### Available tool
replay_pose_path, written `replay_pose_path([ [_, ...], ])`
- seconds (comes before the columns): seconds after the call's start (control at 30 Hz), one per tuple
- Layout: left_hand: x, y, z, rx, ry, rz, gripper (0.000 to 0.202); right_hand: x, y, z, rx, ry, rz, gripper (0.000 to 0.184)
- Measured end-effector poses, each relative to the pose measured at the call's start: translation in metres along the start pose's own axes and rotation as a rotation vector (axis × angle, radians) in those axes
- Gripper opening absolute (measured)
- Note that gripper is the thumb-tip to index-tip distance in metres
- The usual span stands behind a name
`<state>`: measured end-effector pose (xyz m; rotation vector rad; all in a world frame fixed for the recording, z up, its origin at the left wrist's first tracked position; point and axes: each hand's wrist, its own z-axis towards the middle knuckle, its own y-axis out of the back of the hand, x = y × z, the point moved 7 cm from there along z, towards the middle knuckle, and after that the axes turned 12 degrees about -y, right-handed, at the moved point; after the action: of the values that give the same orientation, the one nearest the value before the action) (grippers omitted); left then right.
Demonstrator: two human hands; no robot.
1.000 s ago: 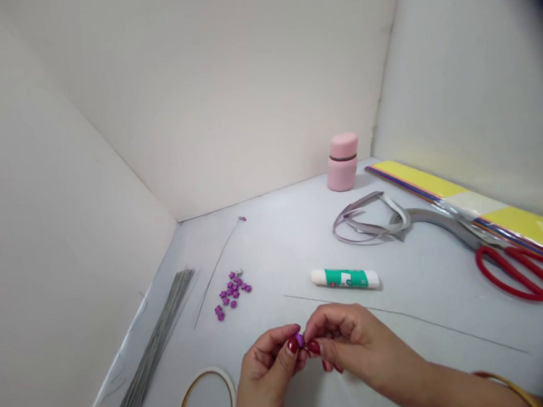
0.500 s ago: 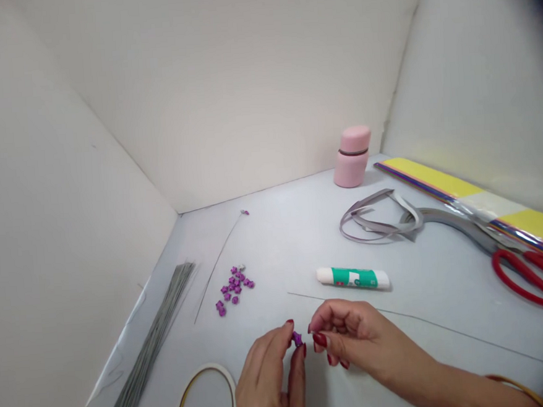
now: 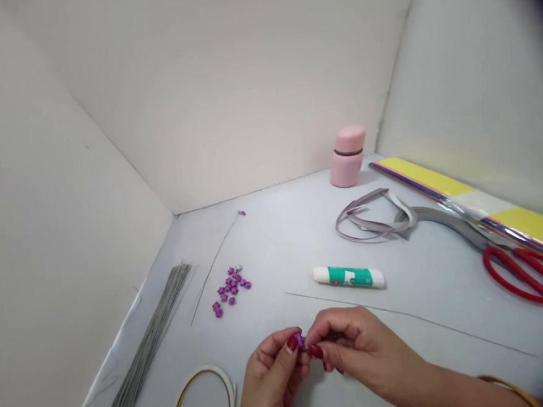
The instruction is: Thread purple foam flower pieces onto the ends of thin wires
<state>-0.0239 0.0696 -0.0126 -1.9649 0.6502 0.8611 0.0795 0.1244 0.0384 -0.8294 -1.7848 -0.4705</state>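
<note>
Between the thumb and fingers of my left hand is a small purple star. My right hand is closed in a pinch right against the star's right side; whatever its fingertips hold is too small to make out. Left of my hands lies a loose cluster of purple stars. A single thin wire lies just beyond my right hand. Farther back, another wire has a small purple and white piece at its tip.
A glue stick lies beyond my right hand. Tape roll and wire bundle are at left. On the right are grey strips, red-handled scissors and packaged coloured sheets. A pink container stands by the wall.
My hands have come together at the purple star. My left hand has turned so its thumb faces up, and my right fingertips now meet the star. The view has shifted slightly.
</note>
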Motion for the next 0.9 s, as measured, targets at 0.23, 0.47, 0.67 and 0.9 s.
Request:
replay_pose_path([
  [0.23,0.005,0.002,-0.001,-0.081,0.071,-0.057,0.030,0.000,0.012,0.004,-0.094,0.018,-0.051,0.012],
  [0.47,0.001,0.004,-0.002,-0.134,0.017,-0.022,0.031,-0.009,0.008,0.007,-0.043,-0.054,0.034,0.012],
  [0.67,-0.001,0.001,-0.004,-0.142,0.020,-0.024,0.034,-0.011,0.008,0.007,-0.038,-0.096,0.073,0.012],
  [0.9,-0.002,0.002,-0.004,-0.140,0.010,-0.001,0.033,-0.010,0.008,0.006,-0.033,-0.089,0.061,0.010],
])
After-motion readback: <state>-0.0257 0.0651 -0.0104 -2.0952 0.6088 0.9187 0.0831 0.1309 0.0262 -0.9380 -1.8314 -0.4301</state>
